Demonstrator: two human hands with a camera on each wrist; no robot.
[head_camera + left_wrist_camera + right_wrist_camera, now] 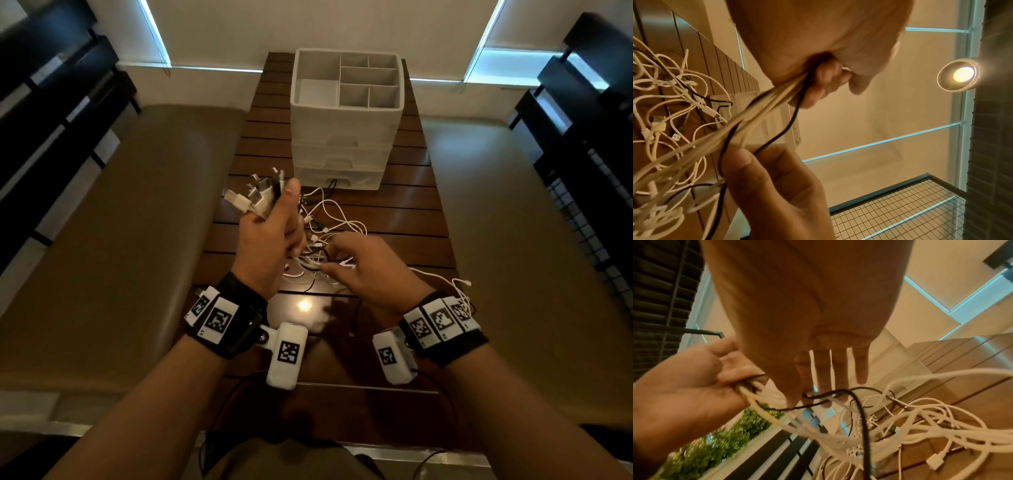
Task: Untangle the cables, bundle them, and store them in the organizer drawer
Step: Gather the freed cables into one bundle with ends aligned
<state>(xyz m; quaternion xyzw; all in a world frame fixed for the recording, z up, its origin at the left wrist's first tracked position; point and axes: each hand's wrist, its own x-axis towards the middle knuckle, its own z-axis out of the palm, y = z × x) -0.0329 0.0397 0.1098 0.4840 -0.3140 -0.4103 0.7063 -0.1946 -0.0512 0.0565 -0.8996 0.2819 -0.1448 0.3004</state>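
Left hand (270, 236) fists the gathered white and black charging cables (329, 219) upright, plugs up; right hand (370, 274), fingers nearly straight, combs the strands trailing down-right to the slatted wooden table (411, 212).

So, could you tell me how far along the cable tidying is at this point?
Early to middle stage. Done: the left hand grips a gathered bunch of plug ends. In hand: the right hand works with straight fingers in the tangled cables on the table. Left: finishing the untangling, bundling, and storing; the organizer shows its drawers shut, with a black cable at the lowest.
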